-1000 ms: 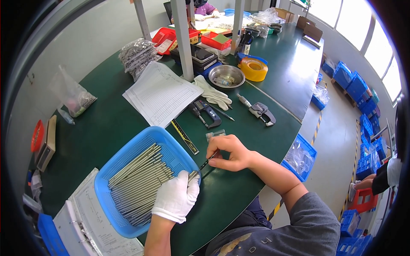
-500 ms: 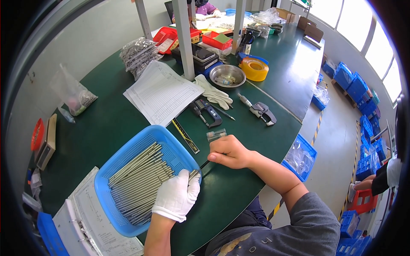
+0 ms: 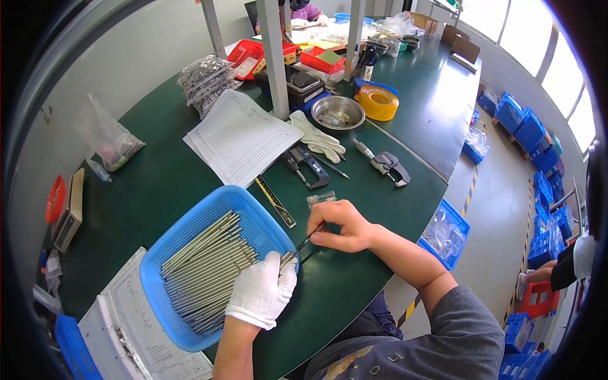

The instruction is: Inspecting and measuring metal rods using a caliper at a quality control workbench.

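Observation:
My left hand (image 3: 265, 286), in a white glove, is closed round a metal rod (image 3: 287, 258) at the right rim of a blue perforated basket (image 3: 166, 235). Only the rod's end shows past the fingers. Many slim metal rods (image 3: 206, 269) lie side by side in the basket. My bare right hand (image 3: 342, 228) pinches a thin dark tool (image 3: 305, 243), like a pin or small screwdriver. Its tip points at the rod's end; whether it goes inside I cannot tell. Just beyond this hand lie small clear tubes (image 3: 321, 199).
Beyond the basket lie a ruler (image 3: 276, 201), two micrometers (image 3: 308, 168), papers (image 3: 240, 136) and a glove (image 3: 316, 137). A steel bowl (image 3: 337, 113) and yellow tape (image 3: 378, 102) stand farther back. An open binder (image 3: 136, 323) sits partly under the basket. A grey post (image 3: 275, 63) rises behind.
My right hand's fingers have shifted on the thin tool, with the index finger more raised and more of the tool showing. My left hand stays in place.

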### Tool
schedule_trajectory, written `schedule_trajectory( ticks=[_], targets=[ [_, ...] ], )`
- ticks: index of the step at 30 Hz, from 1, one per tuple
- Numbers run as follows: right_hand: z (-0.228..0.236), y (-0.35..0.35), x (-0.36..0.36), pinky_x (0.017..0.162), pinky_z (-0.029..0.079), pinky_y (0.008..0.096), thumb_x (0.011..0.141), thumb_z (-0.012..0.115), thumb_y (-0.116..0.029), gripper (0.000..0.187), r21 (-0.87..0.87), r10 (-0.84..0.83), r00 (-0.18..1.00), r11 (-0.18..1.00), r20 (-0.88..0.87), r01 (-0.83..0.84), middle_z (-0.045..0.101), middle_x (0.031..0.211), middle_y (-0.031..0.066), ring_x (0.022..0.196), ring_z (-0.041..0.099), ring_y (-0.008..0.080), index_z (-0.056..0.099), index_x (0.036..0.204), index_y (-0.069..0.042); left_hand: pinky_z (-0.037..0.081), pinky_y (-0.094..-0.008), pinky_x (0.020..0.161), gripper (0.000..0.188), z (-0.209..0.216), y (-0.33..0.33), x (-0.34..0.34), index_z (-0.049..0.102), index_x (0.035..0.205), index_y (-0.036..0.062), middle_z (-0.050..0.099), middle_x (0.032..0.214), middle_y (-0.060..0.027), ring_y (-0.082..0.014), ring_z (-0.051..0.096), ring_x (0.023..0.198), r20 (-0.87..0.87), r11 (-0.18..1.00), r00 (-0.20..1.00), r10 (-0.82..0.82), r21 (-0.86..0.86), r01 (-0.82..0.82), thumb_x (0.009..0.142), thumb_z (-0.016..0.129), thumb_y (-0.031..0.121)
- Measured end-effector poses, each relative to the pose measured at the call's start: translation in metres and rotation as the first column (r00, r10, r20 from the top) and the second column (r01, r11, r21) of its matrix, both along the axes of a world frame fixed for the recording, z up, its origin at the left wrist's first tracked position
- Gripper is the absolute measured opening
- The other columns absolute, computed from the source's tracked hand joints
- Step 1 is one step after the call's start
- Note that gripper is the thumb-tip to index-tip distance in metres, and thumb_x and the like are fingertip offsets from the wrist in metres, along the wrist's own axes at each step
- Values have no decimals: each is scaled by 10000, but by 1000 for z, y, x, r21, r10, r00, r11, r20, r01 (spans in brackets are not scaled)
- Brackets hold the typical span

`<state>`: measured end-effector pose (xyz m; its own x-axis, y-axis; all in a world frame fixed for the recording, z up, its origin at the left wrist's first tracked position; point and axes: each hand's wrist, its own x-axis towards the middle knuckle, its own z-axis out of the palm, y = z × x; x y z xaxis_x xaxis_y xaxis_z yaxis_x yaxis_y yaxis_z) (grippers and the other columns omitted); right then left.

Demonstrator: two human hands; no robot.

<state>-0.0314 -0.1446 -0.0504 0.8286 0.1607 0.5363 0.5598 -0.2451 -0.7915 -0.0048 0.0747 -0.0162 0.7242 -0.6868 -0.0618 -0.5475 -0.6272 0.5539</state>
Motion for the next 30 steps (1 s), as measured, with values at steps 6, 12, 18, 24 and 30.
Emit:
schedule_trajectory(
  ticks=[6,12,18,24,30],
  targets=[
    [-9,-6,2,530,413,345,879,631,-166,171,-225,-24,998,974,57,36,548,666,86,580,538,230,596,789,-25,475,-508,600,391,0,0,0,551,800,16,608,669,-236,-426,604,633,0,1000,1000,-6,0,6,944,452,366],
    [-8,-8,2,529,413,341,885,625,-189,199,-135,25,999,991,35,-20,553,675,79,572,531,222,593,783,-22,475,-508,598,397,-1,-1,0,553,804,16,609,672,-236,-427,604,632,1,1000,1000,-9,3,9,945,448,372],
    [-7,1,3,527,403,338,890,623,-193,220,-66,22,999,998,46,-19,540,669,81,566,518,232,583,759,-21,476,-507,594,398,-2,1,1,553,805,16,610,673,-235,-426,604,629,4,1000,1000,-2,5,1,945,447,373],
    [-16,-6,3,534,405,340,893,624,-199,240,-232,-7,999,973,38,16,530,661,79,585,526,232,575,744,-17,476,-507,589,390,0,-1,-2,550,800,15,608,663,-231,-423,605,624,22,1000,1000,-18,4,18,947,451,363],
    [-1,3,2,518,382,360,895,634,-225,296,48,23,999,999,24,-24,482,619,91,556,491,240,545,707,-14,477,-505,590,389,2,-1,-1,552,806,13,609,665,-232,-422,606,625,28,1000,999,-16,16,16,947,450,362]
  ],
)
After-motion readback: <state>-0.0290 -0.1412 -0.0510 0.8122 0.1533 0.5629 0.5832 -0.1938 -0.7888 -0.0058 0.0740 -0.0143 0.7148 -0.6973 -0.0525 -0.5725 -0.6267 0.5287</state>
